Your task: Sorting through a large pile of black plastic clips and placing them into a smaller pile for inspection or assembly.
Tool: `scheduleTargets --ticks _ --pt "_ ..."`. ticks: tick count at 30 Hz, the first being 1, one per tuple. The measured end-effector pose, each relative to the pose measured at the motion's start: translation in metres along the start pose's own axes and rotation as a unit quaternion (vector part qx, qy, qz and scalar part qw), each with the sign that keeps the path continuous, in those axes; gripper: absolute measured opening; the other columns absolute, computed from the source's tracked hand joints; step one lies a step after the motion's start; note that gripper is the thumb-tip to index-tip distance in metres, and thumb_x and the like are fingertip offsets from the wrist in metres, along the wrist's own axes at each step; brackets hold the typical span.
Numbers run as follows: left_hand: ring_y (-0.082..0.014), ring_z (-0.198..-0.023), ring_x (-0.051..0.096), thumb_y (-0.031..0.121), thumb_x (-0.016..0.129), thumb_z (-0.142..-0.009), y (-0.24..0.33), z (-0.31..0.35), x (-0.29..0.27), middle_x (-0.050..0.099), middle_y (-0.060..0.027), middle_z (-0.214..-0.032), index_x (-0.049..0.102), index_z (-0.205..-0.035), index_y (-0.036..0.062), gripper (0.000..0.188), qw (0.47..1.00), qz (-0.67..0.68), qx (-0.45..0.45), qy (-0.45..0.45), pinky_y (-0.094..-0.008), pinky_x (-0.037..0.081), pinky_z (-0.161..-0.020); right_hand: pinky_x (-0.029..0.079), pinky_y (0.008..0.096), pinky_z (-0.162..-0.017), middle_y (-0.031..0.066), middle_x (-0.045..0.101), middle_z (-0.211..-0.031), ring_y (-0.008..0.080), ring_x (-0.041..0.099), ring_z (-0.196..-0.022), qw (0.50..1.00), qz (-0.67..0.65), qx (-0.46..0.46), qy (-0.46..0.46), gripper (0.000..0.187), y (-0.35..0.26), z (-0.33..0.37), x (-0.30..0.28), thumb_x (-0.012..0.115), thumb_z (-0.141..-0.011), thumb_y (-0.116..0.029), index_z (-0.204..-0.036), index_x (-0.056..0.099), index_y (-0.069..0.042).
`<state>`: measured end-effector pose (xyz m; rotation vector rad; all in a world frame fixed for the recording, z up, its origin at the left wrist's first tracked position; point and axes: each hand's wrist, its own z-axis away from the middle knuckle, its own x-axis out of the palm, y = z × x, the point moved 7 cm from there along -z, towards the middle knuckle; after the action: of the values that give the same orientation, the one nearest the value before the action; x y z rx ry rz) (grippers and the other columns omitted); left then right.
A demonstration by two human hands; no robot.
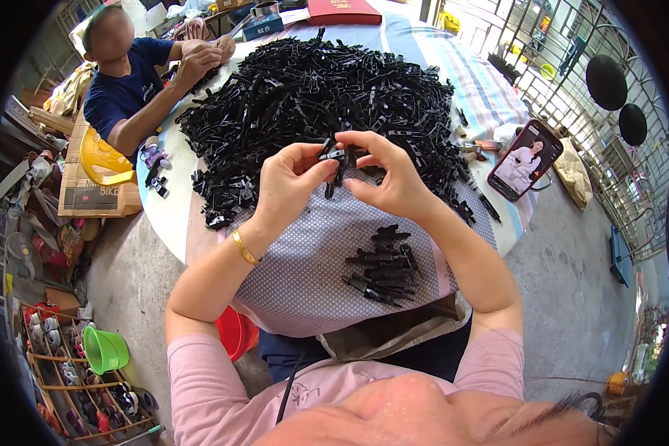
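Note:
Over the near edge of the black heap, my left hand [286, 178] pinches a small black clip [338, 167] between thumb and fingers. My right hand [390, 178] meets the same clip from the other side, its forefinger at the clip's top and its thumb near the lower end. A shiny light patch shows on the clip by my left fingertips. Closer to me, a small pile of black clips [383, 267] lies on the dotted cloth [290, 275]. Behind both hands spreads a large heap of similar black clips [297, 97].
A phone [525, 160] with a lit screen leans at the table's right. Across the left side sits a person in dark blue [130, 93], hands at the heap. A yellow chair [104, 160], green bucket [104, 349] and red bucket [234, 334] stand around the table.

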<state>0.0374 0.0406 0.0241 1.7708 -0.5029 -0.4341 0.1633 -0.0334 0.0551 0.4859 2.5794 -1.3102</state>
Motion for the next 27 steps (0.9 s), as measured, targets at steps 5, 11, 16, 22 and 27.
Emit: scheduleTargets --ticks 5,11,16,22,27 --pt "-0.0098 -0.072 0.063 0.007 0.066 -0.08 -0.005 -0.002 -0.006 0.066 -0.0088 -0.084 0.06 -0.098 -0.0064 0.024 0.999 -0.013 0.005 0.036 -0.0202 0.052 -0.066 0.05 0.0236 -0.072 0.0049 0.057 -0.103 0.012 0.058 -0.09 0.986 -0.071 0.007 0.148 0.039 0.007 0.005 -0.015 0.071 -0.072 -0.001 -0.109 0.06 -0.006" --pt "-0.0084 -0.072 0.062 0.007 0.066 -0.08 0.003 0.002 0.002 0.066 -0.0075 -0.083 0.059 -0.1 -0.0069 0.025 0.999 -0.043 0.031 0.013 -0.0189 0.051 -0.064 0.037 0.04 -0.096 0.0227 0.047 -0.124 0.0349 0.047 -0.114 0.945 0.298 -0.038 0.128 0.041 0.005 -0.002 -0.039 0.065 -0.079 -0.023 -0.113 0.057 -0.002" --pt "-0.008 -0.071 0.062 0.006 0.066 -0.08 0.008 0.006 0.004 0.066 -0.007 -0.081 0.059 -0.101 -0.0075 0.027 0.999 -0.047 0.027 -0.003 -0.0184 0.05 -0.063 0.032 0.0338 -0.102 0.0117 0.051 -0.125 0.0213 0.048 -0.116 0.969 -0.211 0.112 -0.059 0.054 0.017 -0.004 -0.016 0.053 -0.076 -0.007 -0.128 0.045 -0.001" --pt "-0.0064 -0.073 0.06 0.004 0.067 -0.078 0.005 0.008 0.011 0.065 -0.0054 -0.082 0.061 -0.101 -0.0046 0.025 0.996 -0.057 0.016 -0.059 -0.0187 0.05 -0.064 0.045 0.0273 -0.081 0.0075 0.06 -0.099 0.0148 0.057 -0.091 0.996 -0.02 0.025 -0.078 0.039 0.007 -0.003 -0.009 0.069 -0.076 -0.014 -0.111 0.058 0.0" --pt "-0.0059 -0.073 0.059 0.001 0.066 -0.078 0.01 0.013 0.014 0.065 -0.0053 -0.083 0.061 -0.101 -0.0048 0.025 0.995 -0.061 0.039 -0.068 -0.0184 0.051 -0.065 0.047 0.0251 -0.075 0.0057 0.062 -0.089 0.0125 0.058 -0.083 0.996 0.001 0.034 -0.085 0.03 0.0 -0.003 -0.011 0.072 -0.075 -0.015 -0.099 0.062 0.001"
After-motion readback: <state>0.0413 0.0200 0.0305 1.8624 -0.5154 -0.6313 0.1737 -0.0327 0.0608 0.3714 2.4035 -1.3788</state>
